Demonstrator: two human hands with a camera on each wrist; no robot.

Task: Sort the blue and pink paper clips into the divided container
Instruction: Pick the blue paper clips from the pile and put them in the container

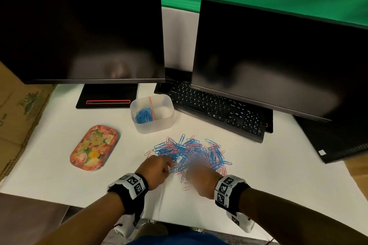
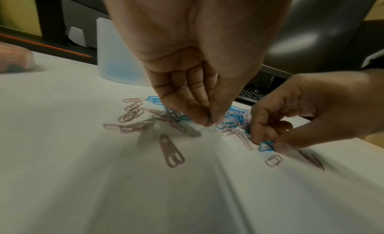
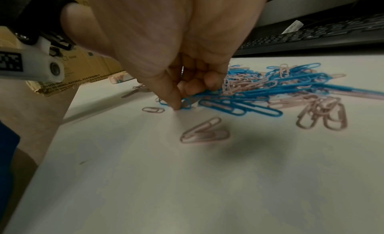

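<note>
A mixed pile of blue and pink paper clips (image 1: pixel 191 152) lies on the white table in front of me. Behind it stands the translucent divided container (image 1: pixel 159 123); its left compartment holds blue clips (image 1: pixel 143 116), and the right one looks empty. My left hand (image 2: pixel 210 121) is at the pile's near-left edge, thumb and fingertips pinched together on a blue clip that barely shows. My right hand (image 3: pixel 179 104), at the pile's near edge, pinches a blue clip (image 3: pixel 187 105) against the table. The same blue clip (image 2: pixel 266 146) shows in the left wrist view. Loose pink clips (image 3: pixel 204 132) lie nearby.
Two dark monitors (image 1: pixel 79 32) (image 1: pixel 278 59) stand at the back, with a black keyboard (image 1: pixel 219 109) under the right one. A floral oval tray (image 1: pixel 94 148) sits left of the pile. A cardboard box (image 1: pixel 18 117) borders the table's left side. A dark laptop (image 1: pixel 338 139) lies at the right.
</note>
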